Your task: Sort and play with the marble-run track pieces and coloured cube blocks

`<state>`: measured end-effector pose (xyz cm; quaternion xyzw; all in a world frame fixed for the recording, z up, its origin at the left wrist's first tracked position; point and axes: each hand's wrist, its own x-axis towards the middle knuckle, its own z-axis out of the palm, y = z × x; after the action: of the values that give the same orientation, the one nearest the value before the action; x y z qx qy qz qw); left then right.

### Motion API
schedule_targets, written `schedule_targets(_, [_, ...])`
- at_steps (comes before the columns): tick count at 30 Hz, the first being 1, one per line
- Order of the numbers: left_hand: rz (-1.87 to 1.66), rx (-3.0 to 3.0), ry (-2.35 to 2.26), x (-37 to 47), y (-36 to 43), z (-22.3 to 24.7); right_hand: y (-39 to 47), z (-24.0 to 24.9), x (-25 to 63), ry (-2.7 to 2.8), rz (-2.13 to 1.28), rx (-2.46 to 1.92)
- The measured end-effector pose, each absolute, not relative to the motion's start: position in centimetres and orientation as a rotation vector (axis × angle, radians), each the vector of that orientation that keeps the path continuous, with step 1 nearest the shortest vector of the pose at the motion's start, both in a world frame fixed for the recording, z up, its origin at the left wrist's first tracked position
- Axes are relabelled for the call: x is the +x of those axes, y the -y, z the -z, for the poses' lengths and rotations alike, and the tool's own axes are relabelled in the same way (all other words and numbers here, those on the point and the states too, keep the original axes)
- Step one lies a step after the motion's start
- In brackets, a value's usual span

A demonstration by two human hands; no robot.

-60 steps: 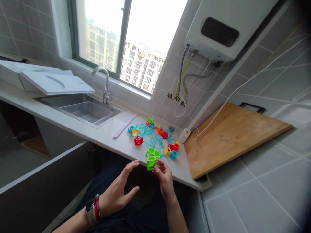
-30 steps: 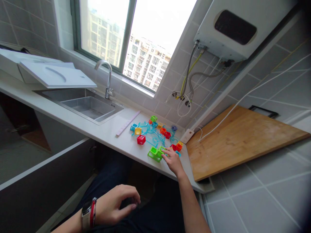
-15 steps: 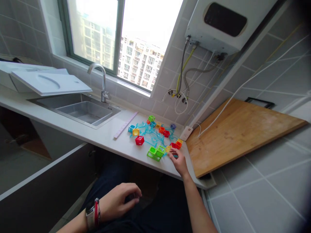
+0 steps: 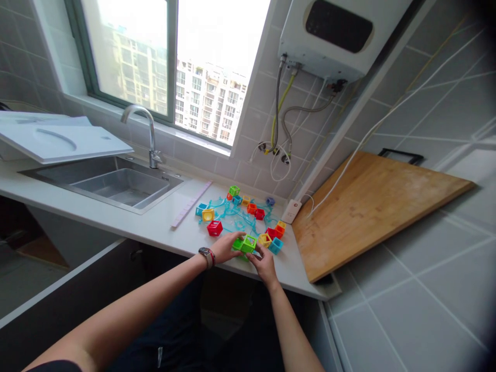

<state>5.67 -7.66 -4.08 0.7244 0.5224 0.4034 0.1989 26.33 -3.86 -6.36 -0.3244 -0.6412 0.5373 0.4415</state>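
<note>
In the head view, my left hand (image 4: pixel 226 248) is closed on the left side of joined green open-frame cubes (image 4: pixel 249 243) near the counter's front edge. From the right, my right hand (image 4: pixel 265 265) pinches the same cubes; its fingertips are partly hidden behind them. Just beyond my right hand lie a yellow cube (image 4: pixel 264 239), a light blue cube (image 4: pixel 275 246) and red and orange cubes (image 4: pixel 279 228). A separate red cube (image 4: pixel 214 228) sits to the left, near a yellow cube (image 4: pixel 208 215). Thin light blue plastic pieces (image 4: pixel 238 221) are scattered behind.
A lilac strip (image 4: pixel 191 204) lies between the cubes and the steel sink (image 4: pixel 139 206). White panels (image 4: pixel 65 142) rest over the sink's far left. A wooden board (image 4: pixel 372 206) and a white power strip (image 4: pixel 292 211) stand at the right. A cabinet door (image 4: pixel 77 279) hangs open below.
My left hand has risen from near my lap to the green cubes. My right hand has moved left from the yellow cube onto them, uncovering a light blue cube. The view has shifted slightly.
</note>
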Motion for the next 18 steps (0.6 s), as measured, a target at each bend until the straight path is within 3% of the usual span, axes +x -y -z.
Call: schedule_targets(18, [-1.127,1.889,-1.313,4.8,6.82,4.95,4.23,6.09,26.48,1.562,-1.309,-0.789])
